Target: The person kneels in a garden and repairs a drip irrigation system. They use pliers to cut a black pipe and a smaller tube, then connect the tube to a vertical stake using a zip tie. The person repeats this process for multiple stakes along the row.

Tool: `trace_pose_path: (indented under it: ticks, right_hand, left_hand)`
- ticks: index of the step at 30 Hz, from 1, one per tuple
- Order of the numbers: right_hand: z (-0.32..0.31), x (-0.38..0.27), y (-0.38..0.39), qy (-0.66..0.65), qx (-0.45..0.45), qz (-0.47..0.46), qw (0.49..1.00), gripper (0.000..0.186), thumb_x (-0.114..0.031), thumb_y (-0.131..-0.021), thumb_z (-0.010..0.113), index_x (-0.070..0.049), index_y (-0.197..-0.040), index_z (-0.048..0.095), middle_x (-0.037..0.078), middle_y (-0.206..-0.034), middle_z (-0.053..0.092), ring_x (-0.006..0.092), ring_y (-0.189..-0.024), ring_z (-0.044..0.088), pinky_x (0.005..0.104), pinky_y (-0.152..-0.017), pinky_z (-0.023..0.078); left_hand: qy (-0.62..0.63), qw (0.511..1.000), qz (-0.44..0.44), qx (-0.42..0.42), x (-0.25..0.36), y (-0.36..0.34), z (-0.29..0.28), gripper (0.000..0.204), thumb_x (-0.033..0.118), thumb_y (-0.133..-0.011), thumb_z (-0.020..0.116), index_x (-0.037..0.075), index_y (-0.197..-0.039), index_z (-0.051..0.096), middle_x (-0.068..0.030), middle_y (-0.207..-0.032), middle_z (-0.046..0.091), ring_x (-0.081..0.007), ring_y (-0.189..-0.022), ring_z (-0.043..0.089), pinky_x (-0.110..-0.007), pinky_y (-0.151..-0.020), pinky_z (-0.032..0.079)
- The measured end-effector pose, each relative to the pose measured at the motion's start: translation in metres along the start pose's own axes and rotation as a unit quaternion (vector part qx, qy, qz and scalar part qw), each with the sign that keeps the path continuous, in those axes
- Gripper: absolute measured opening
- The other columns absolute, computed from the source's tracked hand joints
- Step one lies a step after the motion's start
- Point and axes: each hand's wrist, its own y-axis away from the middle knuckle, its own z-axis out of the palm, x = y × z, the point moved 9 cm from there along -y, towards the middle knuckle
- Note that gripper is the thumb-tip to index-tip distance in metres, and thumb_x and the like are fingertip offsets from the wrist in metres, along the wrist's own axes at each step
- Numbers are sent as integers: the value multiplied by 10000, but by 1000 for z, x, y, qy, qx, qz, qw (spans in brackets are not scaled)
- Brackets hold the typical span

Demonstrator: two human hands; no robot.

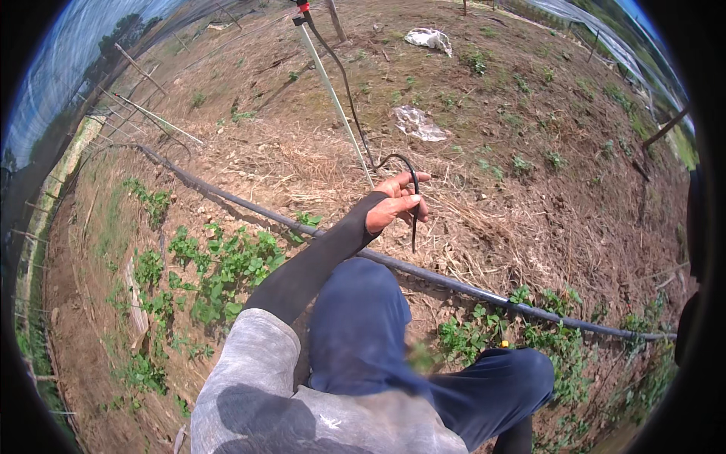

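My left hand (396, 203), in a black arm sleeve, pinches a thin black tube (414, 233) between thumb and fingers close to its free end, which hangs below the hand. From the hand the tube curves back to the ground and climbs beside a thin white stake (333, 94) that leans up from the soil. At the top of the stake sits a small red and black fitting (302, 7). A thick black pipe (461, 286) lies along the ground under my forearm and past my knee. My right hand is out of the picture.
Green leafy plants (227, 265) grow along the pipe on the left, with more plants (473, 333) on the right. Dry straw (484, 227) covers the soil ahead. Farther off lie a clear plastic sheet (418, 123) and a white bag (429, 40). Wooden posts (336, 20) stand beyond.
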Motion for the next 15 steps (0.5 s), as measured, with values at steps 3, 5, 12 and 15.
trace_pose_path:
  ticks: [3,5,12,15]
  right_hand:
    - [-1,-25,9,8,-9,-29,1000,796,-374,-840,579,-129,-1500,207,209,-1369,310,296,-1219,259,433,-970,286]
    - [-2,-52,19,5,-24,-72,997,805,-403,-840,582,-125,-1501,216,219,-1408,278,313,-1271,229,451,-1006,269]
    - [40,-279,68,-150,-217,-355,897,849,-506,-838,593,-110,-1504,247,256,-1543,166,372,-1454,121,514,-1132,210]
    - [57,-351,76,-170,-245,-371,879,815,-467,-748,660,-8,-1376,418,256,-1458,329,377,-1361,327,516,-1103,254]
  left_hand:
    - [35,999,20,-14,-4,-2,-3,494,230,-979,510,60,-1417,356,-56,-932,646,-159,-917,619,-313,-820,464]
    - [33,999,24,-1,11,1,-3,508,228,-975,521,39,-1415,349,-57,-925,650,-168,-898,631,-317,-829,463]
    - [89,992,82,44,43,-21,-31,484,247,-1014,438,39,-1435,320,-73,-849,631,-125,-588,585,-262,-556,484]
    - [201,973,102,46,55,-40,-16,353,260,-1033,393,60,-1323,418,-10,-760,559,-76,-445,411,-247,-442,309]
